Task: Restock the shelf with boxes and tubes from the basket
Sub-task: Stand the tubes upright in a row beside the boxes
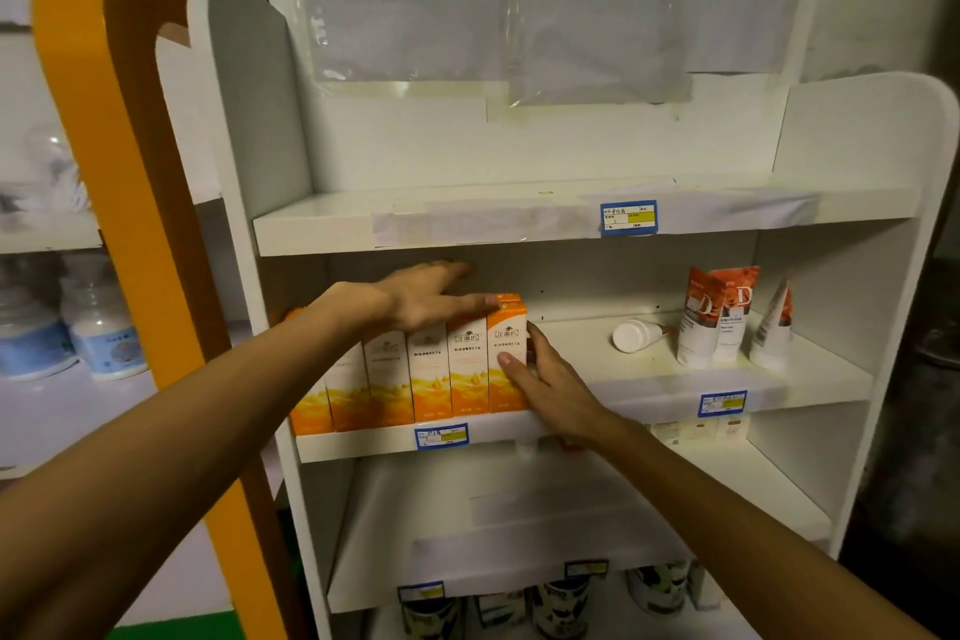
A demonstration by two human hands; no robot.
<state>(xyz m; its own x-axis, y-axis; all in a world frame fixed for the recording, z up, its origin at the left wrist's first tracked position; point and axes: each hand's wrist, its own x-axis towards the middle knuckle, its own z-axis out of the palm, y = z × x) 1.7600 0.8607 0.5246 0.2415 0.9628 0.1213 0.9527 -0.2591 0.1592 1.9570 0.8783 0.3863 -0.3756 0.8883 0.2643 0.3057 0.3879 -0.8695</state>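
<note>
A row of several orange-and-white boxes (431,374) stands upright along the front of the middle shelf (649,390) of a white rack. My left hand (421,299) lies flat across the tops of the boxes, fingers spread. My right hand (540,379) presses against the right side of the rightmost box (506,353), thumb on its front face. To the right on the same shelf stand white-and-orange tubes (714,322) and one more tube (774,327), with a white bottle (636,334) lying on its side. The basket is not in view.
The top shelf (467,224) carries a blue price tag (628,217). The lower shelf (519,525) is bare, with dark cans (561,598) below it. An orange-and-brown upright panel (130,172) stands left, with white jars (98,322) behind it.
</note>
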